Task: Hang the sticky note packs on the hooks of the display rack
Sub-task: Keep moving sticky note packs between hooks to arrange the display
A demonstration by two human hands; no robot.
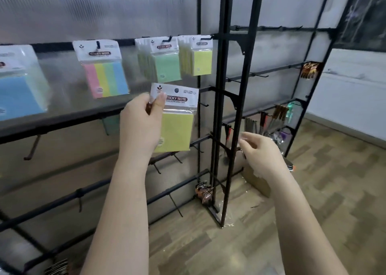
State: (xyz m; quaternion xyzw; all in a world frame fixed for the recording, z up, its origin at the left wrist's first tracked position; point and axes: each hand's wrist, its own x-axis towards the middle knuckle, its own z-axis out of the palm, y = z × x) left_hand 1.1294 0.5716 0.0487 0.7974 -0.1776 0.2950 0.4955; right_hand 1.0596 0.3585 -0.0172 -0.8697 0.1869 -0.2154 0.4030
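Observation:
My left hand [142, 124] pinches the top left corner of a yellow sticky note pack [177, 128], held upright in front of the black display rack [221, 107], below the hanging row. On the rack's upper bar hang a blue pack [18, 93], a striped multicolour pack [106, 78], a bunch of green packs [165, 63] and a bunch of yellow packs [198, 59]. My right hand [259, 151] hovers lower right with loosely curled fingers, holding nothing that I can make out.
Bare hooks [31, 149] stick out from the lower bars. A second rack section [296, 99] at the right carries small packaged goods. A cardboard box [257, 180] stands on the wood-pattern floor behind my right wrist.

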